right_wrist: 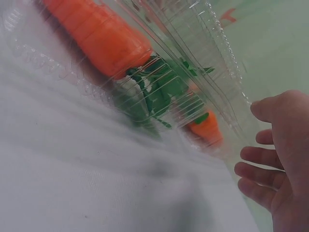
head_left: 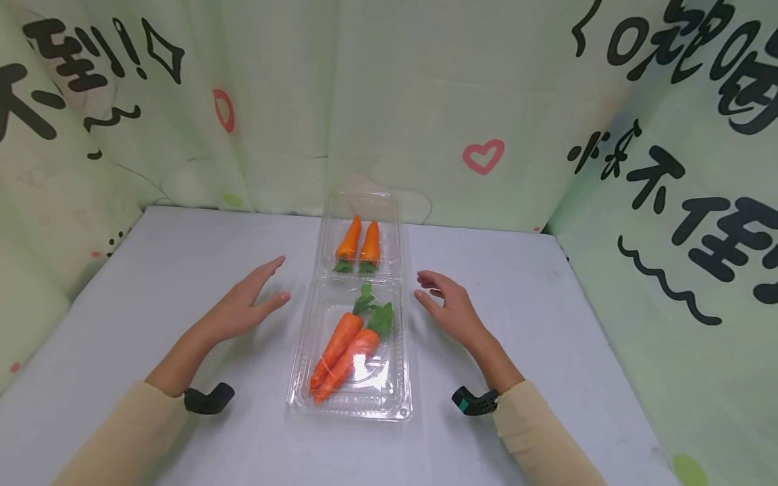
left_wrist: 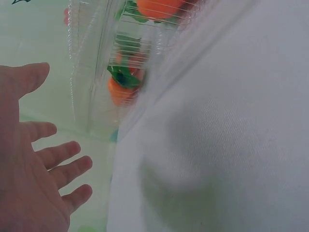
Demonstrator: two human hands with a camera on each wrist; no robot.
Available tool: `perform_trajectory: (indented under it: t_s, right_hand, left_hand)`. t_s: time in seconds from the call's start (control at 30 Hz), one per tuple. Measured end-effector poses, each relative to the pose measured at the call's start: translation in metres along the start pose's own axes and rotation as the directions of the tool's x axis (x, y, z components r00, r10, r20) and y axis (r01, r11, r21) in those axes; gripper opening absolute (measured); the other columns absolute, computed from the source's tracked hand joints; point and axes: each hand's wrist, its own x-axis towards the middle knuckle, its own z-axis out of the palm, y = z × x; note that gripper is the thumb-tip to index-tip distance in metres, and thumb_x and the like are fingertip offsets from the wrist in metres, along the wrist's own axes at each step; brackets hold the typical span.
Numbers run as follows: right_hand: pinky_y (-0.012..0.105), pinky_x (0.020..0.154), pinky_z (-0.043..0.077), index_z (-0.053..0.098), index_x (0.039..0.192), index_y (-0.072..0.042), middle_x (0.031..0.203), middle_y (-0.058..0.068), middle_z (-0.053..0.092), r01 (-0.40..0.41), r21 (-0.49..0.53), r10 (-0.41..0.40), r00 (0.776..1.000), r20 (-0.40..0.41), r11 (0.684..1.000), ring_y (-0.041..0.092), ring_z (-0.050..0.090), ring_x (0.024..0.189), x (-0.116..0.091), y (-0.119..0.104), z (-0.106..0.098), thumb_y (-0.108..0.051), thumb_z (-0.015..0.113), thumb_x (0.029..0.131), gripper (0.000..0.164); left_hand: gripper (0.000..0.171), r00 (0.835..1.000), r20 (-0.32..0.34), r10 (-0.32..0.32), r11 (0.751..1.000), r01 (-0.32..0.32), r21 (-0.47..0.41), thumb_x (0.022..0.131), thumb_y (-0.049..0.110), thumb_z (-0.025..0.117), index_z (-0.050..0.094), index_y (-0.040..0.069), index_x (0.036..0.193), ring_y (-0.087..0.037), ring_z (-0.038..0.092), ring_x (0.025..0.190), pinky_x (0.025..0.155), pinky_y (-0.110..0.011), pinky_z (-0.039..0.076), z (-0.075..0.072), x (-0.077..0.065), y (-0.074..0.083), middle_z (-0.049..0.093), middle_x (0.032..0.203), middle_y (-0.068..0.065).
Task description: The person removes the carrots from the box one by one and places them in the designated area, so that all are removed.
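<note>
While a clear plastic container (head_left: pixel 379 407) is resting on the tabletop (head_left: pixel 559 317), its long axis is running from 6 to 12 o'clock in the head view. Its near section is holding two long orange carrots (head_left: pixel 344 366), which are lying side by side with leaves (head_left: pixel 381 318) pointing toward 1 o'clock and tips pointing toward 7 o'clock. Two smaller carrots (head_left: pixel 369 244) are showing within the outline of the far section, tips facing 12 o'clock; whether they are lying inside it or behind it cannot be determined.

The left hand (head_left: pixel 246 307) is hovering on the container's 9 o'clock side, apart from it; its fingers (left_wrist: pixel 70 173) are spreading and extending nearly straight. The right hand (head_left: pixel 450 310) is hovering at 3 o'clock, near the container but apart; its fingers are curving slightly, with narrow gaps showing between them.

Each wrist is carrying a black unit (head_left: pixel 209 399) at the cuff of a beige sleeve (head_left: pixel 142 418). A pale green curtain (head_left: pixel 401 101) bearing black lettering (head_left: pixel 711 264) is enclosing the tabletop from 9 through 12 to 3 o'clock.
</note>
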Motion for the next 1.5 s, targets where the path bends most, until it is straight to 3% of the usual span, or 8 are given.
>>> perform_trajectory:
  t_s: [0.2,0.7,1.5]
  right_hand:
    - [0.043,0.1,0.05,0.054,0.132,-0.001,0.127,0.015,0.062,-0.004,0.012,0.004,1.0,0.015,1.0,0.028,0.06,0.117,0.001,0.0,0.002,-0.023,0.06,0.096,0.043]
    - [0.04,0.098,0.052,0.056,0.13,-0.004,0.123,0.012,0.065,-0.037,0.08,0.033,0.998,0.053,0.996,0.026,0.062,0.113,0.001,0.0,0.006,-0.02,0.061,0.095,0.039]
    - [0.039,0.096,0.053,0.055,0.132,-0.007,0.123,0.014,0.064,-0.053,0.2,0.034,0.995,0.098,0.978,0.028,0.063,0.113,0.004,0.007,0.013,-0.014,0.063,0.093,0.04]
  left_hand:
    - [0.076,1.0,0.013,0.017,0.998,-0.016,-0.066,0.097,0.047,0.052,0.015,0.016,0.156,-0.039,0.034,0.14,0.107,-0.065,0.034,0.001,0.0,0.002,0.026,0.158,-0.017]
    - [0.073,0.998,0.03,0.048,0.986,-0.043,-0.161,0.097,0.037,0.055,0.017,0.015,0.155,-0.04,0.035,0.14,0.103,-0.065,0.038,0.003,-0.002,0.008,0.031,0.156,-0.016]
    - [0.071,0.99,0.097,0.099,0.956,-0.067,-0.284,0.095,0.038,0.056,0.021,0.017,0.154,-0.04,0.037,0.14,0.108,-0.063,0.034,0.02,0.005,0.005,0.033,0.155,-0.014]
